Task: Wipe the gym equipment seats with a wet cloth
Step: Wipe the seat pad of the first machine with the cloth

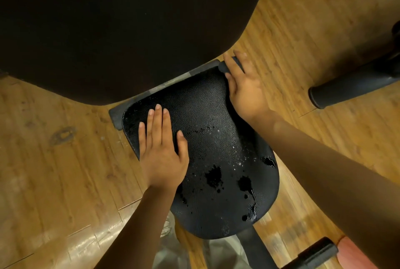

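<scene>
A black textured gym seat fills the middle of the view, with wet patches and droplets near its front. My left hand lies flat on the seat's left part, fingers straight and together. At the seat's far right corner my right hand rests on the edge, its fingers spread over a dark frame bar. No cloth shows in either hand. A large dark back pad looms above the seat.
Wooden plank floor surrounds the machine. A black padded roller or handle lies at the right. The dark frame post runs down below the seat, with a black foot and a pink thing at the bottom right.
</scene>
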The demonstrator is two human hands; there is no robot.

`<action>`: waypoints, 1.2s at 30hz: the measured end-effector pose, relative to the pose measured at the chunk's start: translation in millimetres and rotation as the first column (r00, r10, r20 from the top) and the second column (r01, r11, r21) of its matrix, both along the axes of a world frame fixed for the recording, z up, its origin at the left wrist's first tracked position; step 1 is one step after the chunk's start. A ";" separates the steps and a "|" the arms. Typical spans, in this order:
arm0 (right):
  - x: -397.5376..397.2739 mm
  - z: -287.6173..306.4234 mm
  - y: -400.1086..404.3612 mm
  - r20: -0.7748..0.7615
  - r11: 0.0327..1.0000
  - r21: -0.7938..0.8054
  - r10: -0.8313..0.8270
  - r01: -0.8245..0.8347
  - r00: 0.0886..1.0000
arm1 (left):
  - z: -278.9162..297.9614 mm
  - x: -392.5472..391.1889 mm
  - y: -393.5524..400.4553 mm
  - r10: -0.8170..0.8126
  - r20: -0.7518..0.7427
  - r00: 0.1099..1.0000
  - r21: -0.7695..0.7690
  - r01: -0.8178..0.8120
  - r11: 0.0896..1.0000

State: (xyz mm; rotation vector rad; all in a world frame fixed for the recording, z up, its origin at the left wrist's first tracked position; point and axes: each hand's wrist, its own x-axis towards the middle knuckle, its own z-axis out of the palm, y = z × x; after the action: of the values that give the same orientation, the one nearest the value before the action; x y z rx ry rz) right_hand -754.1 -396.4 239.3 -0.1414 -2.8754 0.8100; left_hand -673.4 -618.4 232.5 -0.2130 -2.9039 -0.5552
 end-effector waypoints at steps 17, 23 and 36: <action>-14.9 5.3 -2.0 0.015 0.996 -0.078 -0.033 0.034 0.999 | 8.0 19.4 24.2 -0.111 0.105 0.988 -0.101 0.122 0.987; 67.9 6.4 4.4 -0.006 0.997 -0.024 0.068 -0.068 0.998 | 4.9 18.8 20.9 -0.117 0.087 0.989 -0.099 0.125 0.987; 95.4 8.3 11.6 0.001 0.995 -0.065 0.074 -0.074 0.997 | 5.3 18.8 24.9 -0.113 0.075 0.991 -0.091 0.120 0.989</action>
State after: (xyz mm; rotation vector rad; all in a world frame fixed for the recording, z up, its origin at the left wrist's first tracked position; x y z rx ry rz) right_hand -658.8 -384.8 247.6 -0.0436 -2.8745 0.9173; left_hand -654.5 -593.5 237.8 -0.3866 -3.0035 -0.4508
